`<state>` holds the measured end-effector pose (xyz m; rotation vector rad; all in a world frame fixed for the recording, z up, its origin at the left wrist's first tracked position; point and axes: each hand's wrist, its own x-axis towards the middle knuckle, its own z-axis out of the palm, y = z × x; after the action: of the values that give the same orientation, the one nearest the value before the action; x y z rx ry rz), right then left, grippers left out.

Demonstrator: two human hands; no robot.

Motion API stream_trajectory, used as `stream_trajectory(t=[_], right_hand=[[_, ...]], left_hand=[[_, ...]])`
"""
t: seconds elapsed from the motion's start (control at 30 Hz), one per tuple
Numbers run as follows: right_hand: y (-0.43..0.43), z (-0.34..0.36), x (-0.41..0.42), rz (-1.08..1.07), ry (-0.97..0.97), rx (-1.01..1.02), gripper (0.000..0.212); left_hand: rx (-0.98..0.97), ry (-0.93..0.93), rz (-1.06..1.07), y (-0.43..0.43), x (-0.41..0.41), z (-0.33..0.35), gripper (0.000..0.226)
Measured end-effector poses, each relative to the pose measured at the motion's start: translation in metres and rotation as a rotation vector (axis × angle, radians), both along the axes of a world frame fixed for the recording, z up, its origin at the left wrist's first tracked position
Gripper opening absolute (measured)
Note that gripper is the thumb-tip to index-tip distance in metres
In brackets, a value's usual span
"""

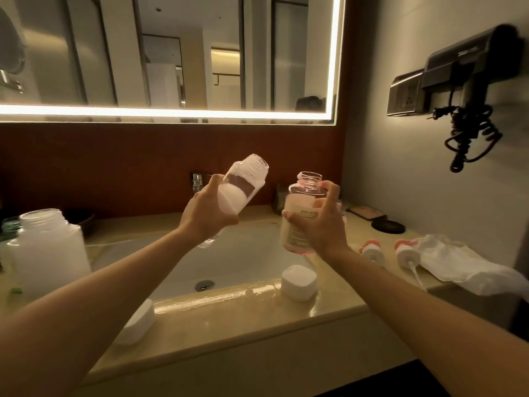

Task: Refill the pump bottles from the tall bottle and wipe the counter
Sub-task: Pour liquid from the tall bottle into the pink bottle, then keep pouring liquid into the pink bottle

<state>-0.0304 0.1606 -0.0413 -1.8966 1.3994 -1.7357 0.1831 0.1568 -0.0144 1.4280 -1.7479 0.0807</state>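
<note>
My left hand grips a clear open bottle partly filled with white liquid, tilted with its mouth up and to the right, above the sink. My right hand holds a pinkish labelled bottle upright, its neck open and level with the tilted bottle's mouth; the two mouths are apart. Two pump heads lie on the counter to the right. A white cloth lies beside them.
A large translucent white open bottle stands on the counter at the left. Two white caps sit on the front counter edge, which looks wet. The tap is behind; a hair dryer hangs on the right wall.
</note>
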Motion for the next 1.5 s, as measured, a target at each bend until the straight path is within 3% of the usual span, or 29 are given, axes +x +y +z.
stream_trajectory(t=[0.13, 0.37, 0.9, 1.0, 1.1, 1.17, 1.4, 1.5], right_hand=[[-0.001, -0.022, -0.041, -0.089, 0.040, 0.062, 0.080], [-0.015, -0.058, -0.091, -0.245, 0.076, 0.200, 0.086], [-0.086, -0.055, -0.125, -0.262, 0.106, 0.348, 0.098], [-0.088, -0.049, -0.117, -0.388, 0.193, 0.183, 0.113], [-0.079, -0.037, -0.093, -0.344, 0.178, -0.152, 0.099], [-0.076, -0.032, -0.073, -0.254, 0.109, -0.203, 0.091], [-0.107, -0.035, -0.047, -0.196, -0.028, 0.132, 0.100], [-0.115, -0.035, -0.040, -0.280, 0.064, 0.247, 0.099]], left_hand=[[0.051, 0.188, -0.128, -0.009, -0.018, -0.013, 0.075], [0.096, 0.389, -0.152, -0.030, -0.058, -0.037, 0.070], [0.173, 0.396, -0.147, -0.071, -0.080, -0.061, 0.068], [0.181, 0.394, -0.138, -0.076, -0.078, -0.064, 0.069], [0.183, 0.382, -0.119, -0.081, -0.075, -0.068, 0.070], [0.183, 0.372, -0.110, -0.084, -0.073, -0.070, 0.069], [0.181, 0.385, -0.121, -0.088, -0.068, -0.079, 0.069], [0.171, 0.358, -0.111, -0.088, -0.063, -0.081, 0.070]])
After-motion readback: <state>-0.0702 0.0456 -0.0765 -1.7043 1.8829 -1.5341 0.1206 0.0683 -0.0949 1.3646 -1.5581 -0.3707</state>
